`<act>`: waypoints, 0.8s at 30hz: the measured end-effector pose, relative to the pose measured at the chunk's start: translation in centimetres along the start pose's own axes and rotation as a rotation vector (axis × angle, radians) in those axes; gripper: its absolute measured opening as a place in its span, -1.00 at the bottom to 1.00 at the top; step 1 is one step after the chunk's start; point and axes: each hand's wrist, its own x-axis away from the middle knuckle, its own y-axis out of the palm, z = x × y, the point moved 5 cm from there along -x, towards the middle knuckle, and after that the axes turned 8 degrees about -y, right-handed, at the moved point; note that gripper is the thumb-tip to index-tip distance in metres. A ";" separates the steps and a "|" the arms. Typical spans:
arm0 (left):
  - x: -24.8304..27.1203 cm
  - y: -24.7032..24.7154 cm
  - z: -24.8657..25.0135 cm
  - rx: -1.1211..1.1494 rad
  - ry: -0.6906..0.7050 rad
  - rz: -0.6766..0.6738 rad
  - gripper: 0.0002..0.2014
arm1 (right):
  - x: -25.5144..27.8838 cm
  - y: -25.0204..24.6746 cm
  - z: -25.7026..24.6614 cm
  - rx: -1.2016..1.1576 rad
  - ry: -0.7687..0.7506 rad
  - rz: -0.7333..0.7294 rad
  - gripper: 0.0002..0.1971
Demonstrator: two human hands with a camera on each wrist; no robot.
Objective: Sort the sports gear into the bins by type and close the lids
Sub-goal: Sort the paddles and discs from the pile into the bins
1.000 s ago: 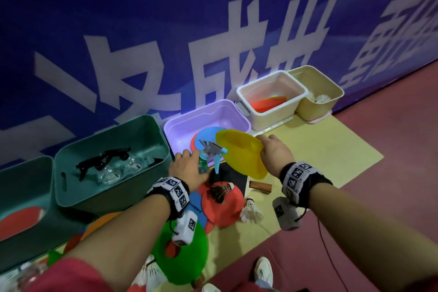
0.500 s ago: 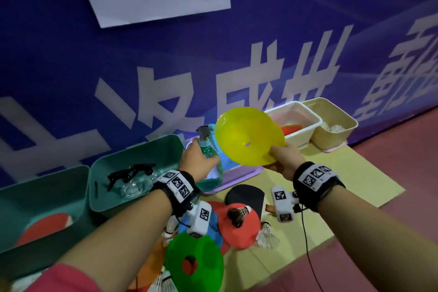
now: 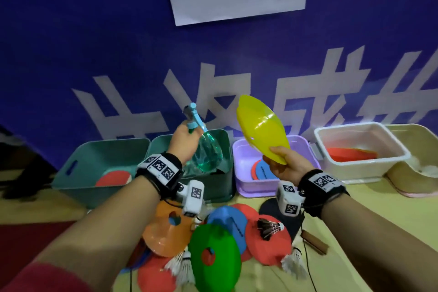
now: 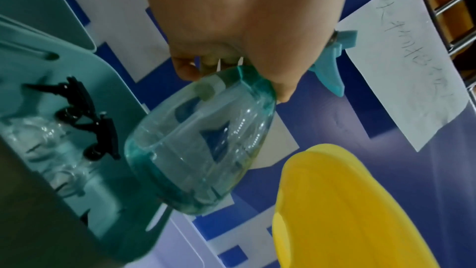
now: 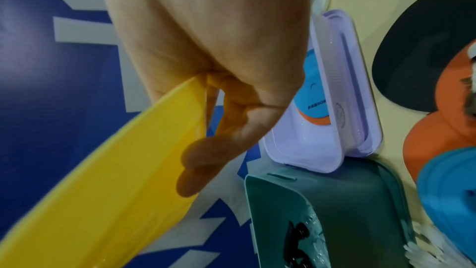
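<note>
- A person's left hand (image 3: 183, 142) grips a clear teal spray bottle (image 3: 206, 151) by the neck, fingers curled under the pale-blue trigger, the bottle tilted and raised above the open second green bin (image 3: 219, 185).
- In the left wrist view, that bin already holds a clear bottle with a black spray head (image 4: 87, 117); the held bottle's base hangs clear of the rim.
- The right hand (image 3: 288, 165) pinches the lower edge of a yellow disc cone (image 3: 260, 129), thumb on one face and fingers on the other, holding it tilted on edge in the air above the lilac bin (image 3: 246, 187).
- The lilac bin holds a blue disc on a red one (image 3: 260, 169), lying flat against its near wall.
- Five open bins stand in a row against the blue banner (image 3: 94, 42): a first green bin (image 3: 71, 173) with a red paddle inside, the second green, the lilac, a white bin (image 3: 369, 168) with a red disc, and a beige bin (image 3: 422, 187) with something white inside.
- On the yellow mat (image 3: 355, 268) just in front of the bins lies an overlapping heap: orange disc (image 3: 166, 239), green disc (image 3: 215, 258), blue disc (image 3: 227, 223), red paddle (image 3: 267, 246) with a dark-feathered shuttlecock (image 3: 269, 227) on it, and white shuttlecocks (image 3: 291, 265).
- Open mat lies to the right of the heap, in front of the white and beige bins.
</note>
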 end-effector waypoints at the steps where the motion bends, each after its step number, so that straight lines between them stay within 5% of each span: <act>1: 0.1 -0.4 0.2 -0.024 0.023 0.019 -0.93 | -0.4 0.2 0.2 0.018 0.001 -0.010 -0.91; 12: 1.1 -0.5 -1.1 0.077 -0.016 0.196 -0.67 | -4.0 1.4 1.2 0.194 -0.013 -0.158 -0.53; 18: 0.4 -0.5 -2.5 0.088 -0.038 0.188 -0.09 | -4.9 1.5 1.1 0.221 -0.008 -0.200 -0.55; 24: -1.5 -0.6 -1.3 -0.080 0.062 0.133 -0.59 | -5.9 2.3 0.6 0.263 -0.013 -0.193 -0.59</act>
